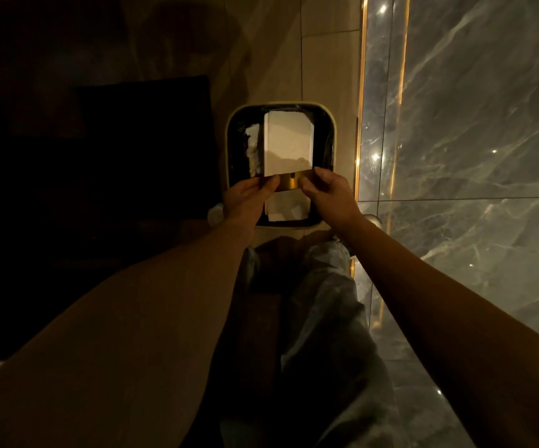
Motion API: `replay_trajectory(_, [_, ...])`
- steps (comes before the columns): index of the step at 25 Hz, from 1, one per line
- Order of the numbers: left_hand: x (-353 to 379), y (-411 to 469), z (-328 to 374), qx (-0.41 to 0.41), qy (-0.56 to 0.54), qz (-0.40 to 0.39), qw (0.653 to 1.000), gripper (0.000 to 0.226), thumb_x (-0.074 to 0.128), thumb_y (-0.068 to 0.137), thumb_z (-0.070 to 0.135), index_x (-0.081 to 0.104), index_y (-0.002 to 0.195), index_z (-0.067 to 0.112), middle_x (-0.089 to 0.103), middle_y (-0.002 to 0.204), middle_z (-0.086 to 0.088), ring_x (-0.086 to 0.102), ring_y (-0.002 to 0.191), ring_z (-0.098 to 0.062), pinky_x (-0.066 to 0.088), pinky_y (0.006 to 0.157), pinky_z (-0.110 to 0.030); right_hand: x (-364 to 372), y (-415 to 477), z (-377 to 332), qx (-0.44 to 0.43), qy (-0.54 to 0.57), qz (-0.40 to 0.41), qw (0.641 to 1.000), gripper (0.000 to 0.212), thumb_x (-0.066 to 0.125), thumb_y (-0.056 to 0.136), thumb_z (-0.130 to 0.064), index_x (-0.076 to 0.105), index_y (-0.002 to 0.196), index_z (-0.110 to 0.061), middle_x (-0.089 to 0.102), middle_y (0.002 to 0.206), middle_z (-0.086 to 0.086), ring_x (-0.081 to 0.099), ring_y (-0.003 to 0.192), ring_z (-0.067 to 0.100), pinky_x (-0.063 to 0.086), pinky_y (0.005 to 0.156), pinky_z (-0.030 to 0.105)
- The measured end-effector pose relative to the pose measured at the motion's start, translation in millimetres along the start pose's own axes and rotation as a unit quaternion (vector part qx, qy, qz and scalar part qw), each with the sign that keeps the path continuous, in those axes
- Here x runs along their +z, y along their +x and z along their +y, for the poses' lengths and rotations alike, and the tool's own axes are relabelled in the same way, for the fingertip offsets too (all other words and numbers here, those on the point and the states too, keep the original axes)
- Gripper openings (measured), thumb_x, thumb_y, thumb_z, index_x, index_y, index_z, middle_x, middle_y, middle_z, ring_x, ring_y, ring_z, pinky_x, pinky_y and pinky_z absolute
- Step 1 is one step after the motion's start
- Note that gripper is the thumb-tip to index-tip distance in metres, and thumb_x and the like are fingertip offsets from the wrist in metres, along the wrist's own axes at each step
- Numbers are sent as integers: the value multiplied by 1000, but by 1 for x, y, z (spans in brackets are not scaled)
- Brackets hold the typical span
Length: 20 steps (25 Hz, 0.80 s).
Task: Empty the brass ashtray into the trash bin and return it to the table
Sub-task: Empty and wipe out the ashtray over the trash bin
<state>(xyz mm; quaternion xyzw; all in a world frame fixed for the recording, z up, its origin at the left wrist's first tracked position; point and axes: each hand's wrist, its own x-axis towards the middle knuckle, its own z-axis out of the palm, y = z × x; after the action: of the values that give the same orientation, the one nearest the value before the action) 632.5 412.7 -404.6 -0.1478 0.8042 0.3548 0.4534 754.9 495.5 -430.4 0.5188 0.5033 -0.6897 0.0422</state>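
Observation:
The brass ashtray is held over the open trash bin, tipped so that I see its shiny side wall edge-on. My left hand grips its left end and my right hand grips its right end. The bin is rounded and rectangular, with a pale rim and a dark liner. It stands on the floor straight ahead of my legs. Inside it lies white paper or card. The ashtray's inside is hidden from view.
A grey marble wall with a lit gold strip runs along the right. Dark furniture fills the left side. Beige floor tiles lie beyond the bin. My trouser legs stand just behind it.

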Motion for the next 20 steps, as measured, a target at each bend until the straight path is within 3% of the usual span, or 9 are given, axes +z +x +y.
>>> replay_trajectory(4, [9,4,-2,22,19,26,999,33,72,84,24,70,111,6,65,85,6,59,71,3,47,54,-3,7,9,1,36,-2,63,997,39,61,92,-32,54,123,-9,65,117,7,62,104,17,51,89,30])
replay_trajectory(9, [17,13,-9,35,95,29,994,35,62,91,32,69,113,6,62,90,4,53,71,3,40,56,-2,6,19,6,35,-21,57,998,33,52,97,-29,58,122,-8,65,116,10,61,108,21,49,92,34])
replay_trajectory(11, [18,16,-12,41,126,29,991,36,57,94,35,70,108,5,64,89,-2,55,72,-3,44,63,-11,6,22,7,26,-26,47,998,31,48,99,-25,59,122,-7,66,112,9,61,104,18,47,85,26])
replay_trajectory(14, [20,19,-13,28,148,40,988,39,49,96,40,69,112,10,69,105,-11,61,96,-22,46,84,-30,11,22,5,15,-41,50,998,29,46,100,-22,60,123,-11,65,107,5,58,97,13,40,72,11])
replay_trajectory(18, [20,20,-5,23,148,31,988,38,45,97,30,57,131,18,63,126,-10,56,116,-26,44,100,-37,12,22,10,2,-70,39,997,35,45,99,-16,55,133,-13,65,117,14,59,108,22,45,88,24])
replay_trajectory(20, [19,17,-3,56,165,15,985,44,48,94,20,49,138,21,60,130,-10,54,117,-22,43,98,-34,10,21,11,5,-62,41,997,38,45,98,-13,51,136,-14,62,123,12,57,110,18,42,85,14])
